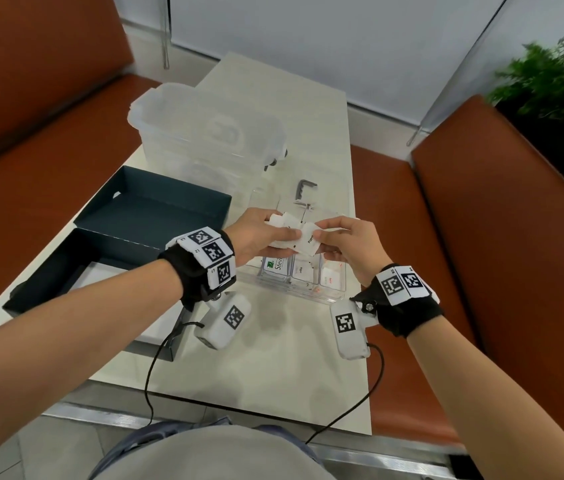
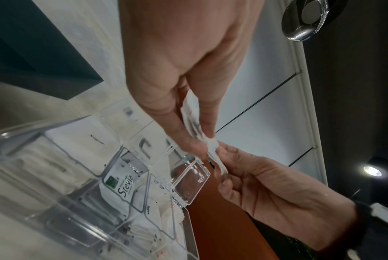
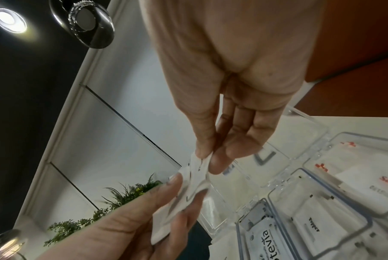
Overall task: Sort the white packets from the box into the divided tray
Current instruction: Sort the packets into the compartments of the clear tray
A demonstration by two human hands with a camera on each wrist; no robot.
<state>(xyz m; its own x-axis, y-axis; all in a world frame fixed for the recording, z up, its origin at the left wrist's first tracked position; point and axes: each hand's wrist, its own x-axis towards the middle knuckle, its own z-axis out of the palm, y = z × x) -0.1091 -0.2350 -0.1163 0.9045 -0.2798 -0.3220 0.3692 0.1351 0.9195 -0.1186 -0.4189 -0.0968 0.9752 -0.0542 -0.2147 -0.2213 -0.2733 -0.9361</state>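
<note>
My left hand point(image 1: 266, 233) holds a bunch of white packets point(image 1: 285, 225) above the clear divided tray point(image 1: 308, 292). My right hand point(image 1: 336, 237) pinches one white packet point(image 1: 309, 241) at the edge of that bunch. In the left wrist view the left hand's fingers point(image 2: 184, 130) squeeze the packets point(image 2: 189, 114) edge-on, and the right hand point(image 2: 244, 176) pinches the lower end. In the right wrist view thumb and forefinger point(image 3: 210, 154) nip a packet point(image 3: 197, 168). The near compartments hold a Stevia packet point(image 1: 275, 265) and other white packets point(image 1: 329, 275). The dark box point(image 1: 65, 271) lies at left.
A frosted plastic container with a lid point(image 1: 204, 129) stands behind the tray on the pale table point(image 1: 273, 358). The dark box lid point(image 1: 155, 206) lies open beside it. Orange benches point(image 1: 498, 237) flank the table. A plant point(image 1: 557, 77) is at far right.
</note>
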